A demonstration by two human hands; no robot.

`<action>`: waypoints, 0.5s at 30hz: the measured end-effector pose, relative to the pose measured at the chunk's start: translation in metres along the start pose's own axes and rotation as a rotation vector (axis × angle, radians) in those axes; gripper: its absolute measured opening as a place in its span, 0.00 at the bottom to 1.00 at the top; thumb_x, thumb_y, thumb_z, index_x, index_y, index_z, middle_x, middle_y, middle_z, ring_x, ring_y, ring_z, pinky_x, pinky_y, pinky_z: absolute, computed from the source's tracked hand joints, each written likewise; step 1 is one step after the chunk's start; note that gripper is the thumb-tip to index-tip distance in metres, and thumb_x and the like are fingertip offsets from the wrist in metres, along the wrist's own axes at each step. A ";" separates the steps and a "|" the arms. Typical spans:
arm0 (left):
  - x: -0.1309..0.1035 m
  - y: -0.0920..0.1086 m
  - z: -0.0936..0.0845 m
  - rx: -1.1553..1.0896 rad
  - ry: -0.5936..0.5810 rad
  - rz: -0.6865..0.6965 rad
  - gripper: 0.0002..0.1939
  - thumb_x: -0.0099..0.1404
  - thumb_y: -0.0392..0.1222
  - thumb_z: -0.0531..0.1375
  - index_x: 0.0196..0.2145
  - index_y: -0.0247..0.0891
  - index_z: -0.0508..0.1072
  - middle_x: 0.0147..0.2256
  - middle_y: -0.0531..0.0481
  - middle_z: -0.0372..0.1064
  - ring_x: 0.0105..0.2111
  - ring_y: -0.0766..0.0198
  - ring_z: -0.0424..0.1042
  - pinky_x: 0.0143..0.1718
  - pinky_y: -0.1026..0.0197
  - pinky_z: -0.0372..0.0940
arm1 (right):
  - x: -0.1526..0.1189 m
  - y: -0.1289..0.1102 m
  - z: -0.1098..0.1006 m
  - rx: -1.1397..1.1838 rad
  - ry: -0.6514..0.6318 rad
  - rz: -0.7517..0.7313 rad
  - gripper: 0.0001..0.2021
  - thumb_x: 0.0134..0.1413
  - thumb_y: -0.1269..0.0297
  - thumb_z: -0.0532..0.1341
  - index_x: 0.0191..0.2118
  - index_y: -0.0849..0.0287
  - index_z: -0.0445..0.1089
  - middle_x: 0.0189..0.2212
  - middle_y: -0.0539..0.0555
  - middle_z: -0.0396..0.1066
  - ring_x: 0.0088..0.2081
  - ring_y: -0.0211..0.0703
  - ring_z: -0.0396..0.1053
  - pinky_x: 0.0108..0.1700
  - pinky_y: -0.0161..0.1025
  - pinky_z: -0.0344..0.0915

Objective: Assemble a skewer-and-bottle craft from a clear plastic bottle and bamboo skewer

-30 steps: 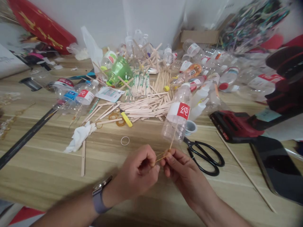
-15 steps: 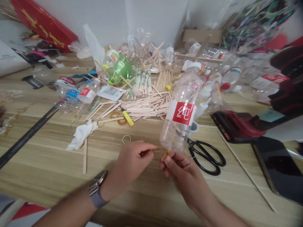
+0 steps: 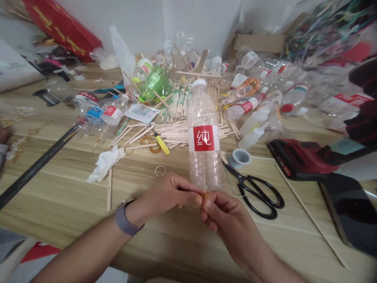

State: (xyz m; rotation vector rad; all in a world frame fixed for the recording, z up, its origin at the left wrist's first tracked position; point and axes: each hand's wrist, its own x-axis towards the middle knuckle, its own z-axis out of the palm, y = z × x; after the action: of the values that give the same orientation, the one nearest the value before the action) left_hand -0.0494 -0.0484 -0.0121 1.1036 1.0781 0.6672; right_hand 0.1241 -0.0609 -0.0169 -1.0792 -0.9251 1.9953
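A clear plastic bottle (image 3: 206, 118) with a white cap and a red-and-white label is upright in the middle. A thin wooden stick (image 3: 204, 169) shows along its lower half, whether inside or in front I cannot tell. A tan rubber band (image 3: 204, 194) is bunched round the stick's lower end, below the bottle. My left hand (image 3: 179, 192) pinches at the band with thumb and forefinger. My right hand (image 3: 224, 210) is closed on the stick's end, its thumb touching the band. The fingertips of both hands meet there and partly hide it.
Black scissors (image 3: 250, 188) and a tape roll (image 3: 240, 157) lie right of the bottle. A red-and-black power tool (image 3: 297, 157) and a phone (image 3: 350, 212) are farther right. Behind are flat wooden sticks (image 3: 173, 135) and many bottles. A white ring (image 3: 160, 171) and crumpled tissue (image 3: 106, 163) lie left.
The bottle has swung left from a tilt to upright, its label now facing me squarely. My left hand has come in to the right until its fingertips meet my right hand's.
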 end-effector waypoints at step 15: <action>0.001 -0.009 0.020 -0.469 -0.068 -0.073 0.16 0.46 0.49 0.71 0.22 0.35 0.72 0.18 0.58 0.61 0.16 0.76 0.52 0.17 0.67 0.41 | 0.003 0.000 -0.001 0.204 -0.027 0.131 0.13 0.40 0.58 0.74 0.26 0.62 0.74 0.22 0.49 0.72 0.16 0.27 0.60 0.20 0.28 0.52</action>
State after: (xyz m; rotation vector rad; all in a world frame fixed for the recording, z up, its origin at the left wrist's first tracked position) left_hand -0.0316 -0.0580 -0.0194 0.6737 0.8415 0.7701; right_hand 0.1240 -0.0583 -0.0181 -1.0223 -0.6620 2.1629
